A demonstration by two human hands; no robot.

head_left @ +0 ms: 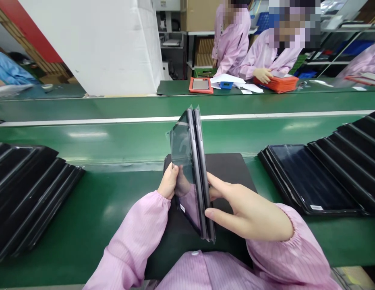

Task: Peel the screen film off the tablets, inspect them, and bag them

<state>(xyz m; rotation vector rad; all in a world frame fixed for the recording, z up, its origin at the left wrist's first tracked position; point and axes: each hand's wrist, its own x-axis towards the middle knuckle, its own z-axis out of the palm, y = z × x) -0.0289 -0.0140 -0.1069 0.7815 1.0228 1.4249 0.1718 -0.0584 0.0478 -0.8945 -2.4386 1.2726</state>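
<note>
1. Left hand, 12 o'clock, close: grips the left tablet by its far-left edge, thumb in view, other fingers hidden.
2. Right hand, 1 o'clock: thumb and forefinger spread, tips against the right tablet. Whether they pinch it cannot be told.
3. Both tablets stand on edge, tilted, side by side at 12 o'clock; clear film projects at the top. Neither is set down.
4. Black slab lies flat on the green bench at 12 o'clock, behind the held pair.
5. Left stack, 10 o'clock: black units overlapping in a slope. Right stack, 2 o'clock: likewise, one screen exposed.
6. Progress, as judged: partway, with this pair in hand. Which stack is done and which is left cannot be established.
7. Beyond, at 1 o'clock: two co-workers, one with a hand on orange cases.
</note>
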